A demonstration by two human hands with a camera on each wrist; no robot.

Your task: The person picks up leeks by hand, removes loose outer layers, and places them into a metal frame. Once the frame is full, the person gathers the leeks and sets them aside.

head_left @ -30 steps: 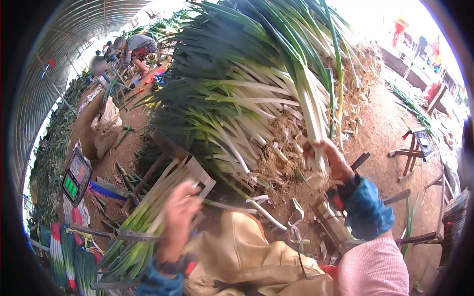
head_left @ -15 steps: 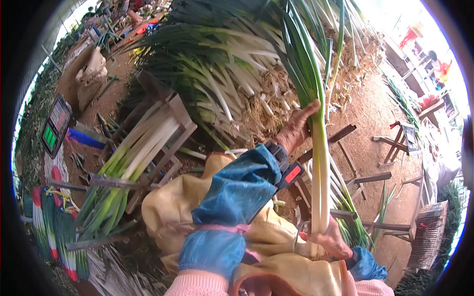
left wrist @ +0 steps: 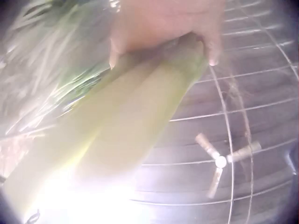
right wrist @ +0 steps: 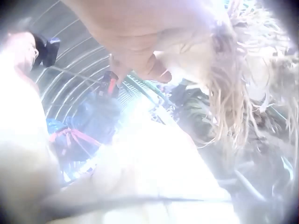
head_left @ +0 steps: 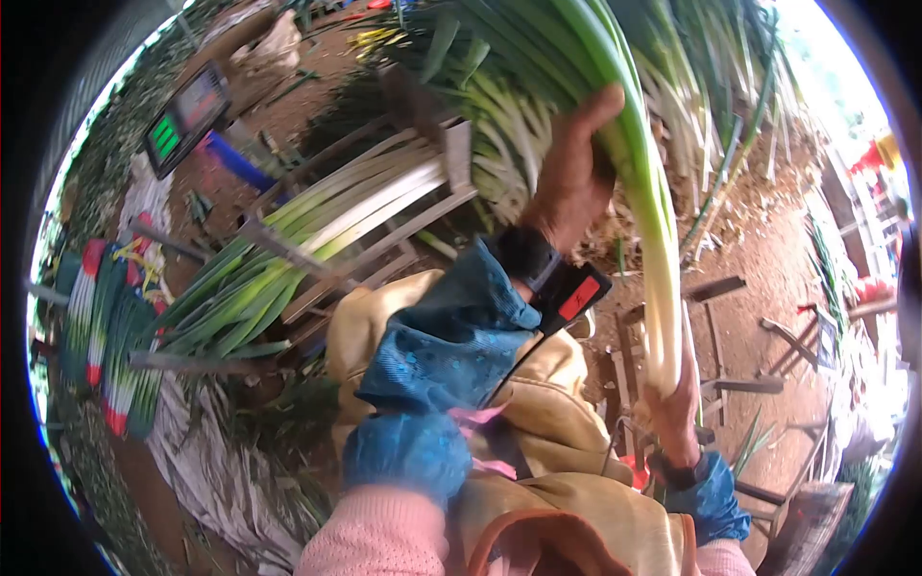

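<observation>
In the head view I hold a few thick leeks (head_left: 661, 278) upright in front of me, green tops up, white ends down. My left hand (head_left: 574, 168) grips them at the green part, thumb along the leaves. Low on the white end, my right hand (head_left: 675, 408) grips them. The left wrist view shows pale stalks (left wrist: 126, 112) running out of the left hand's curled fingers. Shaggy roots (right wrist: 231, 88) hang beside the right hand in the right wrist view, which is overexposed. More leeks (head_left: 336, 206) lie in a rack to the left.
A large leek pile (head_left: 711, 58) stands ahead. At left are a scale display (head_left: 182, 120) with green digits and taped bundles (head_left: 86, 307). Rack bars (head_left: 744, 384) stick out at right, and a low stool (head_left: 802, 341) stands beyond. An apron (head_left: 567, 374) covers my lap.
The right hand has brought the leeks from the pile toward my body. The left hand, empty at first near the rack, has crossed over and taken hold of their green part. The head view has turned.
</observation>
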